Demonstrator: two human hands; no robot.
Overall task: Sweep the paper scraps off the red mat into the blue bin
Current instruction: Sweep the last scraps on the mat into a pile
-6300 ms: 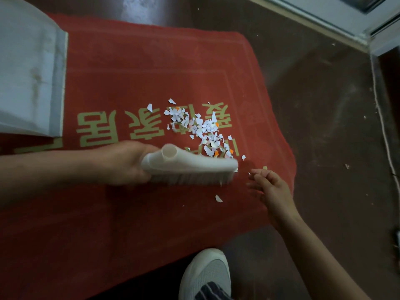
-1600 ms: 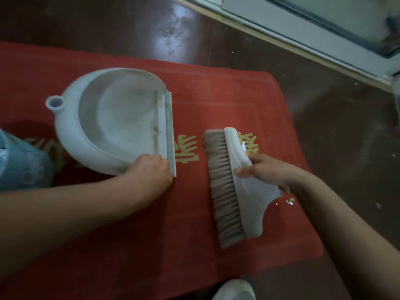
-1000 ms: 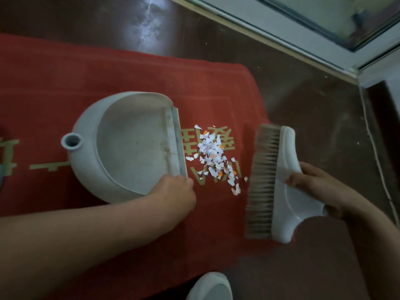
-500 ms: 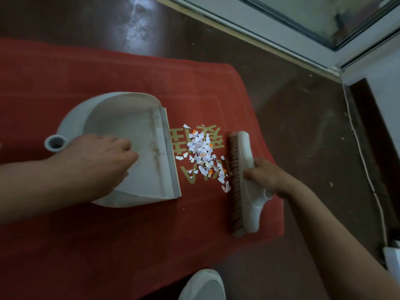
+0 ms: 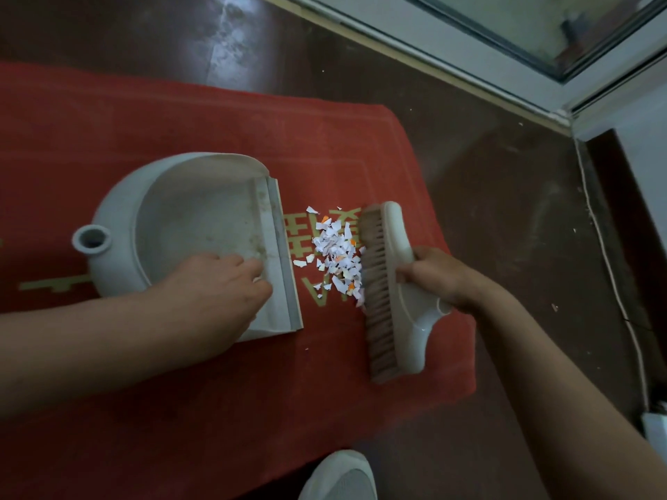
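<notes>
A heap of white and orange paper scraps [image 5: 337, 256] lies on the red mat [image 5: 202, 113], between a white dustpan [image 5: 187, 214] and a white hand brush [image 5: 391, 283]. My left hand [image 5: 220, 290] presses flat inside the dustpan near its front lip, fingers spread. My right hand [image 5: 438, 277] grips the brush by its back, with the bristles touching the right side of the heap. The dustpan's lip faces the scraps, a short gap away. The blue bin is out of view.
Dark brown floor [image 5: 505, 218] surrounds the mat on the right and far side. A window frame [image 5: 469, 55] runs along the top right. A thin white cable [image 5: 613, 276] trails down the right. My white shoe [image 5: 339, 478] is at the bottom edge.
My right hand has pushed the brush left into the scraps, bunching them closer to the dustpan. My left hand has slid forward inside the pan toward its lip.
</notes>
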